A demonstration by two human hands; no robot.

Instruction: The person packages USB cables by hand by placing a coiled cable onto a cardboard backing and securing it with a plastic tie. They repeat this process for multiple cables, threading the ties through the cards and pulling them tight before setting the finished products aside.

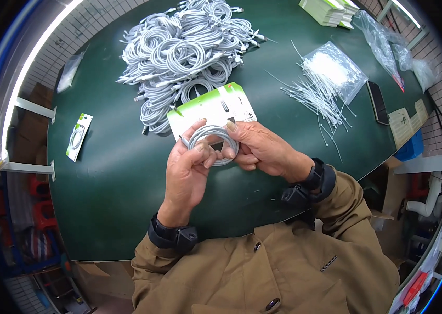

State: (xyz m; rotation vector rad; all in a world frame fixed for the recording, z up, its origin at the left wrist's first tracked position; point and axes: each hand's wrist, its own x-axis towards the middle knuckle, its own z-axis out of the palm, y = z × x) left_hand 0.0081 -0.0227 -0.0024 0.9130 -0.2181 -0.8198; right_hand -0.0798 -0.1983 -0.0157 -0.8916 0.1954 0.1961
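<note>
I am pinching the coiled grey cable (212,145) between my left hand (188,170) and right hand (260,149), just above the green-and-white backing card (211,108), and a slackening thumb could be letting the loops spring apart.

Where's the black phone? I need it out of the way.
In the head view the phone lies far right on the green table, between the loose white ties and the paper slips.

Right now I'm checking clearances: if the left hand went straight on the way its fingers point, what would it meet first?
Likely the green-and-white card just beyond the coiled cable held by the left hand; depth is unclear.
</note>
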